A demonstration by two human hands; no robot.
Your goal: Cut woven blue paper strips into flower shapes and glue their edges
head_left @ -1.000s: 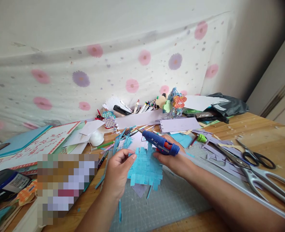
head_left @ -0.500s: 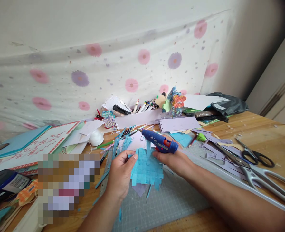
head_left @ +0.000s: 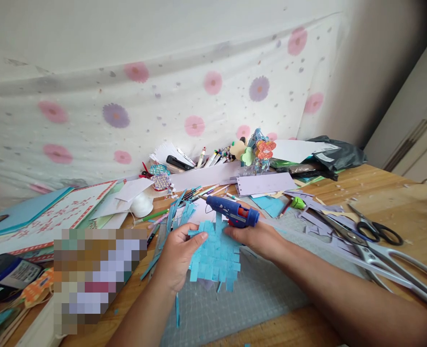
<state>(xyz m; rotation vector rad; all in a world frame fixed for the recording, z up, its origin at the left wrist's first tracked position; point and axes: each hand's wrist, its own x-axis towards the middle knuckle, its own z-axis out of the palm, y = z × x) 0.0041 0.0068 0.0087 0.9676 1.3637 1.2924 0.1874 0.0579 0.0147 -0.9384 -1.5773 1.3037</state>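
I have the left hand pinching the upper left edge of the woven blue paper, thumb laid over the front, the other fingers curled in behind. The right hand is wrapped round the glue gun, with its thumb against the paper's upper right edge; most of those fingers are hidden, so I can't tell whether one sits on the trigger. The paper is tilted over the cutting mat, nearer the mat's left edge than its right; whether its lower edge touches down, I can't tell.

That doubled-up right grip worries me most. If I press harder to steady the paper, I could squeeze the trigger too, and glue might drop on the white sheet or loose blue strips toward the bench's far edge. Turning the wrist inward could swing the nozzle at the left thumb, a burn if it's hot. The strip ends look loose, so an uneven pull could slide the weave apart. An outward elbow might knock the silver scissors toward the bench's right edge
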